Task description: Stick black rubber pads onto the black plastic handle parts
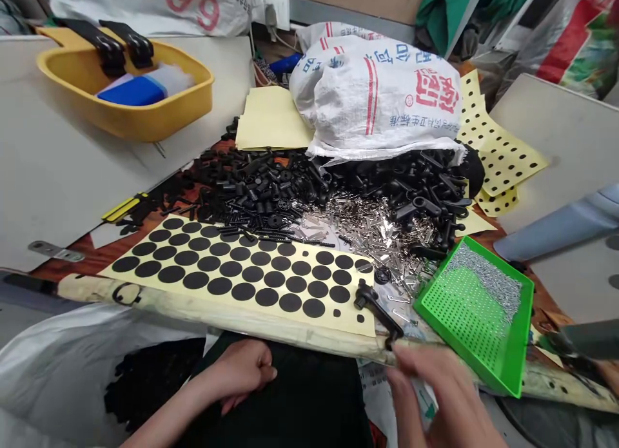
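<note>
My left hand rests over my dark-clothed lap, fingers curled closed; anything inside it is hidden. My right hand, slightly blurred, is at the table's front edge, with thumb and index finger apart and nothing visible between them. Its fingertips are close to the lower end of a black plastic crank handle; whether they touch cannot be told. The crank lies partly on a yellow sheet of round black stickers. Just above it is a small black wheel-shaped part.
Black plastic parts and shiny metal pieces pile up behind the sheet. A green perforated tray holding small metal bits stands right. A white woven sack lies behind; a yellow bin hangs left. A bag of black parts sits below.
</note>
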### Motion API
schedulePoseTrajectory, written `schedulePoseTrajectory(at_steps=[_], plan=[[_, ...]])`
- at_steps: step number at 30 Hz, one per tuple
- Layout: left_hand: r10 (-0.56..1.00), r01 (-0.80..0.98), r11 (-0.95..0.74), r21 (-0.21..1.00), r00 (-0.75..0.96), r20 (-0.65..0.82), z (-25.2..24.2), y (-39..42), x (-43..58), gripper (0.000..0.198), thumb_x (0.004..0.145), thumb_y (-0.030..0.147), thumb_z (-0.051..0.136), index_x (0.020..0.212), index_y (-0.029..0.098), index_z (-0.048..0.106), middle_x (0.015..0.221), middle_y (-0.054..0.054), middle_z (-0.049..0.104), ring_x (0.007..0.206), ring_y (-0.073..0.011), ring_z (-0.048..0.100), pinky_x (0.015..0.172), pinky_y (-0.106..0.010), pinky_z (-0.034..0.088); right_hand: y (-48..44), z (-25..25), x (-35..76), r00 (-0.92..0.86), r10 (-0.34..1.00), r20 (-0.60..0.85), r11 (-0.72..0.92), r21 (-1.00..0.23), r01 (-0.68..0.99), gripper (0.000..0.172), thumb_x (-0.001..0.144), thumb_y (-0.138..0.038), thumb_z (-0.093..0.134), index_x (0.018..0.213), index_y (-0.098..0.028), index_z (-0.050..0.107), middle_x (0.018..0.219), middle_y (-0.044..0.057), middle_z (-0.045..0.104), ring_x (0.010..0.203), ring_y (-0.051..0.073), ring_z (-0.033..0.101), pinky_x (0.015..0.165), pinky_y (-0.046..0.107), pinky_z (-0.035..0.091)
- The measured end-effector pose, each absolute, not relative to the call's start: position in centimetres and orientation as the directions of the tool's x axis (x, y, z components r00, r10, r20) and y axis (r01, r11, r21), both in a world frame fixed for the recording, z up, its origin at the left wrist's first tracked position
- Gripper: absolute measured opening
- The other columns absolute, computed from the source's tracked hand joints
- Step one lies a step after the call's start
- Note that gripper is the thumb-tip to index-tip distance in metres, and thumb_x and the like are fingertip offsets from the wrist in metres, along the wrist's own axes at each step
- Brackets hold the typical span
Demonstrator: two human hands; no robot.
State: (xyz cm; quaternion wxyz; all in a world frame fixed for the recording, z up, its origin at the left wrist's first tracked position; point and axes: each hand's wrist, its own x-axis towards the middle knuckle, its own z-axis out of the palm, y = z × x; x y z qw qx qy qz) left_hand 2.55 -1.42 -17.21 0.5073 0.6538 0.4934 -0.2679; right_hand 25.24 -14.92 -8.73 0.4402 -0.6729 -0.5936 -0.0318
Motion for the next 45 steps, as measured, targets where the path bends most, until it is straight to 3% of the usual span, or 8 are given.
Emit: schedulePoseTrajectory(at_steps=[5, 9, 15, 20, 29, 33, 37, 45], plan=[[0.451, 0.913, -0.163, 0.373, 0.406, -0.795, -15.7, -1.8, 2.5, 0.024, 0.081, 0.03, 0.044, 0.073, 0.013, 0.058, 0.076, -0.008, 0.064, 0.076, -0.0205, 0.062, 0.076, -0.027, 0.041, -12.7, -11.7, 28.2, 0.288, 0.814, 0.504, -0.032, -0.457, 0.889, 0.029, 0.101, -0.043, 0.051, 0.107, -0.017, 0.063, 0.107, 0.006, 0.058, 0.098, 0.018, 0.055, 0.078, 0.027, 0.045], [0.422, 0.769, -0.325, 0.55, 0.638, -0.644, -11.5, -2.4, 3.8, 0.027, 0.085, 0.025, 0.044, 0.101, 0.022, 0.067, 0.1, -0.006, 0.064, 0.098, -0.0206, 0.057, 0.086, -0.029, 0.038, -11.7, -12.7, 28.7, 0.297, 0.83, 0.473, -0.057, -0.457, 0.887, 0.032, 0.101, -0.043, 0.051, 0.094, -0.015, 0.064, 0.092, 0.004, 0.059, 0.084, 0.016, 0.056, 0.075, 0.028, 0.044], [0.642, 0.249, 0.294, 0.923, 0.664, -0.384, -8.1, -2.7, 8.8, 0.052, 0.078, 0.038, 0.062, 0.127, 0.023, 0.052, 0.114, -0.004, 0.06, 0.1, -0.0126, 0.058, 0.092, -0.024, 0.047, -11.5, -10.4, 25.4, 0.182, 0.643, 0.744, 0.159, -0.362, 0.918, 0.01, 0.091, -0.015, 0.065, 0.102, -0.015, 0.063, 0.093, 0.006, 0.059, 0.081, 0.015, 0.057, 0.077, 0.029, 0.045], [0.737, -0.185, 0.508, 0.841, 0.599, -0.313, -8.2, -2.8, 11.0, 0.048, 0.068, 0.024, 0.073, 0.113, 0.012, 0.059, 0.106, -0.008, 0.064, 0.101, -0.0135, 0.061, 0.093, -0.022, 0.049, -12.5, -11.1, 23.5, 0.129, 0.593, 0.795, 0.208, -0.306, 0.929, 0.027, 0.083, 0.001, 0.068, 0.103, -0.016, 0.063, 0.095, 0.006, 0.057, 0.083, 0.016, 0.056, 0.074, 0.031, 0.045], [0.725, -0.354, 0.599, 0.719, 0.621, -0.298, -8.0, -3.0, 9.7, 0.038, 0.068, 0.028, 0.079, 0.1, 0.01, 0.067, 0.094, -0.006, 0.064, 0.083, -0.0056, 0.059, 0.076, -0.012, 0.048, -12.4, -10.8, 22.7, 0.002, 0.631, 0.776, 0.291, -0.239, 0.926, 0.017, 0.088, 0.0, 0.062, 0.096, -0.016, 0.06, 0.088, 0.005, 0.053, 0.079, 0.013, 0.052, 0.076, 0.031, 0.043], [0.713, -0.365, 0.606, 0.707, 0.644, -0.278, -8.2, -2.9, 9.2, 0.037, 0.07, 0.028, 0.079, 0.1, 0.01, 0.068, 0.093, -0.007, 0.064, 0.085, -0.007, 0.059, 0.078, -0.014, 0.047, -12.3, -10.1, 22.4, 0.082, 0.684, 0.725, 0.414, -0.478, 0.775, 0.015, 0.09, -0.008, 0.063, 0.104, -0.013, 0.061, 0.093, 0.007, 0.052, 0.085, 0.016, 0.054, 0.08, 0.032, 0.045], [0.654, -0.335, 0.657, 0.675, 0.699, -0.289, -8.3, -2.8, 8.4, 0.043, 0.07, 0.034, 0.079, 0.104, 0.01, 0.067, 0.096, -0.008, 0.063, 0.085, -0.009, 0.059, 0.078, -0.017, 0.048, -12.0, -9.5, 22.4, 0.254, 0.791, 0.557, 0.327, -0.736, 0.593, 0.015, 0.096, -0.012, 0.054, 0.109, -0.016, 0.061, 0.103, 0.008, 0.056, 0.099, 0.016, 0.055, 0.08, 0.023, 0.048], [0.56, -0.274, 0.709, 0.65, 0.779, -0.282, -9.0, -2.6, 7.6, 0.062, 0.074, 0.039, 0.075, 0.124, 0.015, 0.047, 0.095, -0.008, 0.058, 0.074, -0.0099, 0.055, 0.061, -0.018, 0.044, -10.7, -8.7, 22.5, 0.223, 0.903, 0.368, 0.242, -0.862, 0.445, 0.015, 0.102, -0.024, 0.052, 0.111, -0.02, 0.063, 0.101, 0.004, 0.059, 0.084, 0.009, 0.059, 0.071, 0.013, 0.051]])
